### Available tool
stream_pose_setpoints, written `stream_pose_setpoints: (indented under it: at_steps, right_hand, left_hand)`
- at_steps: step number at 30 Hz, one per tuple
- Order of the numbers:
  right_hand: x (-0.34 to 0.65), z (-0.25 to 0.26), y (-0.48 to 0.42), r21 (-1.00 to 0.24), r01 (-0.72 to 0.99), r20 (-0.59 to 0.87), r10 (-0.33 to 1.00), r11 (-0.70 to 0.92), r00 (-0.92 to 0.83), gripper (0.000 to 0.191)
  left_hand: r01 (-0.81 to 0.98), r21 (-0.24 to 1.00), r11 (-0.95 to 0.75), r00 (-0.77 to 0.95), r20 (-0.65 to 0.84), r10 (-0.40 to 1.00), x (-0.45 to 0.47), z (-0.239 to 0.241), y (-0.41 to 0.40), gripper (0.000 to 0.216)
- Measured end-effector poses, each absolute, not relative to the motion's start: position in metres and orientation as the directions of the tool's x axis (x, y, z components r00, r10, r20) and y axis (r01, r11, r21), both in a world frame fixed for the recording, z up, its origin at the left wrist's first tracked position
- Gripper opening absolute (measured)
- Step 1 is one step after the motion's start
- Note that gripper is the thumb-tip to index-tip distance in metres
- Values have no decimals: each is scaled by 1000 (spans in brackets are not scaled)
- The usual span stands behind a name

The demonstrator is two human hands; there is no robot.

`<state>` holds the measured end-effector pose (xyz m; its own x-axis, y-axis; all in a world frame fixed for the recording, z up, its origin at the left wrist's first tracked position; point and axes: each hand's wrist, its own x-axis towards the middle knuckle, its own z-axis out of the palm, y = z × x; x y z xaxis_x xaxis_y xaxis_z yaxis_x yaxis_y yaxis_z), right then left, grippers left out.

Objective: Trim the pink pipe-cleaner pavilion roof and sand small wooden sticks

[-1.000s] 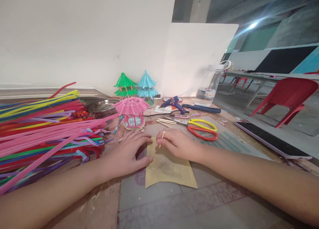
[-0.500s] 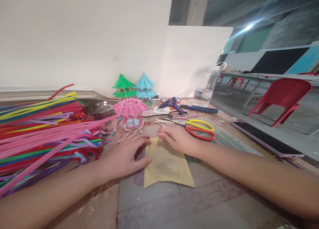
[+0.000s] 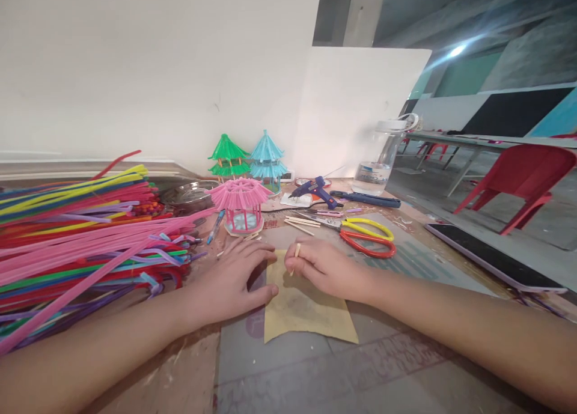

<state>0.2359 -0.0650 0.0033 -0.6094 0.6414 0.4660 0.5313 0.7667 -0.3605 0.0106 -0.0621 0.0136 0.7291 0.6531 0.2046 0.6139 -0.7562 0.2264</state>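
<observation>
Now: left hand (image 3: 229, 279) flat, fingers spread, on brown sheet's (image 3: 306, 309) 9 o'clock edge. Right hand (image 3: 322, 264) pinches short stick (image 3: 295, 256) near its 12 o'clock edge. Scissors (image 3: 367, 238) near at 2 o'clock; bare desk (image 3: 315, 372) at 6.

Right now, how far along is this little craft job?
Done, it seems: green pavilion, blue pavilion and pink pavilion stand assembled. In hand: the right hand pinches a wooden stick over the tan sheet, which the left hand presses flat. Probably left: the loose sticks by the scissors and the pipe-cleaner pile lie untouched.
</observation>
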Motion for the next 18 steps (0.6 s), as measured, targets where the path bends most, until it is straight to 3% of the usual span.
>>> stream_pose_setpoints:
  at_steps: [2, 5, 7, 11, 13, 16, 18]
  right_hand:
    - [235, 3, -63, -380, 510, 464, 636, 772, -617, 27]
    - [238, 3, -53, -337, 653, 463, 723, 678, -513, 24]
    - [240, 3, -49, -378, 690, 441, 775, 618, -453, 24]
    - [239, 4, -54, -526, 534, 384, 745, 662, -545, 29]
    - [239, 4, -54, -492, 525, 403, 716, 694, -570, 29]
    - [241, 3, -49, -382, 647, 454, 744, 660, -491, 25]
    - [242, 3, -48, -386, 668, 454, 762, 636, -462, 24]
  left_hand:
    - [612, 231, -756, 731, 200, 652, 11, 14, -62, 42]
    - [609, 241, -756, 731, 199, 653, 11, 14, -62, 40]
    - [612, 237, -755, 728, 205, 654, 11, 14, -62, 40]
    - [606, 230, -762, 732, 213, 647, 10, 13, -61, 39]
    - [604, 227, -764, 734, 216, 644, 10, 12, -61, 39]
    - [609, 224, -761, 727, 227, 648, 10, 12, -61, 37]
    - [612, 222, -759, 725, 225, 651, 10, 12, -61, 38]
